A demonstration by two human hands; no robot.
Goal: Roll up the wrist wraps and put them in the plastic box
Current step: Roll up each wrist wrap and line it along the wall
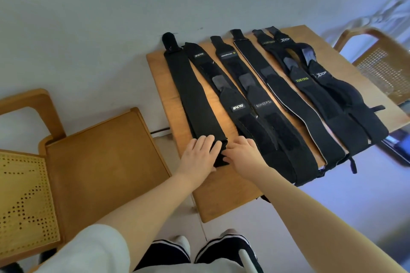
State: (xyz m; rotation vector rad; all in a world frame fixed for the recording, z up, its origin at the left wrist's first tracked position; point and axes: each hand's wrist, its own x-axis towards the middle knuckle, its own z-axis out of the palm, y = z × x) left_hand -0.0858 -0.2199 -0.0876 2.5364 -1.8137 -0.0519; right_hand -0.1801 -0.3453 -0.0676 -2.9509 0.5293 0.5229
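At the tabletop's (226,197) near edge, the left hand (199,153) and right hand (241,150) pinch the near end of the leftmost wrist wrap (190,93), fingers curled. Rolling tightly and squarely should keep it neat. No plastic box shows.

My left hand (200,150) and right hand (240,150) cover the near end of the plain black fabric wrist wrap (193,95), so I cannot tell how far it is folded or rolled. Right of that wrap, the far labels on the other black wraps (288,95) are too small to read. Further right, the cane-backed wooden chair (381,62) is blurred and cut by the edge.
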